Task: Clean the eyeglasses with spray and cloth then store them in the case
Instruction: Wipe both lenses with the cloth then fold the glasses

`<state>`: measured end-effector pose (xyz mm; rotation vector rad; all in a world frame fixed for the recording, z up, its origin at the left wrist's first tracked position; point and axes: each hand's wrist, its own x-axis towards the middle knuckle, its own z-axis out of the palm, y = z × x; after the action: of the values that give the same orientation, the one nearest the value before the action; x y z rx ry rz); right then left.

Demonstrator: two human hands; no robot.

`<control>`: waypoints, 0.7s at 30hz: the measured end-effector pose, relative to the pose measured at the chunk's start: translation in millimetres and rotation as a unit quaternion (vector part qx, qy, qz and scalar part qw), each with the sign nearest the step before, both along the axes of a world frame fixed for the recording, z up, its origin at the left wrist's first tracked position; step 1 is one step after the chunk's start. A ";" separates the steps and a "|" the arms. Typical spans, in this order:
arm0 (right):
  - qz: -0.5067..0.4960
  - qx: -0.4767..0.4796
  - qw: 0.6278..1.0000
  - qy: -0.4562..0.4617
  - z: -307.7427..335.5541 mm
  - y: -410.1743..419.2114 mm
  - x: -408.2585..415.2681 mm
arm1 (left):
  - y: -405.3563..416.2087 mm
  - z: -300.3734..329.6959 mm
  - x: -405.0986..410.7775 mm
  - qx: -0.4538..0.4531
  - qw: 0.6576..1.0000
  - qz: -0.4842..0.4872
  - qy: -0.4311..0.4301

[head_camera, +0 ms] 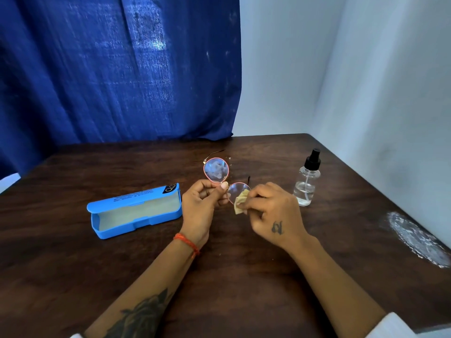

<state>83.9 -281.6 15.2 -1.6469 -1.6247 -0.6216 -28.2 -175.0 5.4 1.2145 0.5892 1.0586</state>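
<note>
1. Left hand [201, 200] pinches the eyeglasses [223, 178] at the bridge, thumb on top, fingers curled beneath; the frame is held above the table [73, 264], near its middle.
2. Eyeglasses: pink-rimmed, round lenses. Far lens is uncovered and shows pale reflections; near lens is partly covered by the cloth. Thin temple arms point away from the person.
3. Right hand [271, 211] grips a small cream cloth [240, 201], fingers curled round it and pressing it on the near lens. Most of the cloth is hidden by the fingers.
4. Spray bottle [307, 178]: clear, black pump top, upright on the table just right of the right hand, apart from it. Some liquid shows in the lower part.
5. Case [134, 212]: blue, open, lid tipped back, pale lining showing; lies on the table left of the left hand, close to the wrist but not touching as far as can be told.
6. Surroundings: blue curtain [117, 69] behind the table; pale wall [366, 69] to the right; white patch [417, 239] on the table's right edge.
7. Orange thread band [186, 242] on the left wrist.
</note>
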 end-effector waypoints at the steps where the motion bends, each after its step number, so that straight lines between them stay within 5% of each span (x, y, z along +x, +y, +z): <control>1: -0.008 0.019 1.000 0.012 0.1 0.0 2.0 | 0.1 0.7 0.0 0.000 1.000 0.000 -0.003; 6: -0.037 0.064 0.997 0.011 -1.8 6.3 -3.1 | -3.7 2.5 0.5 0.013 1.000 -0.010 0.012; 14: 0.032 -0.015 0.998 -0.042 -8.0 8.2 -13.0 | -3.4 2.8 -0.5 0.022 1.000 0.014 0.012; 21: 0.036 -0.020 0.998 0.040 0.7 0.4 5.3 | -1.8 2.2 -0.2 0.012 1.000 0.008 0.012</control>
<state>89.2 -281.2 15.9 -1.6139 -1.6404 -0.4826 -28.4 -176.7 7.6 1.2462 0.6071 1.0698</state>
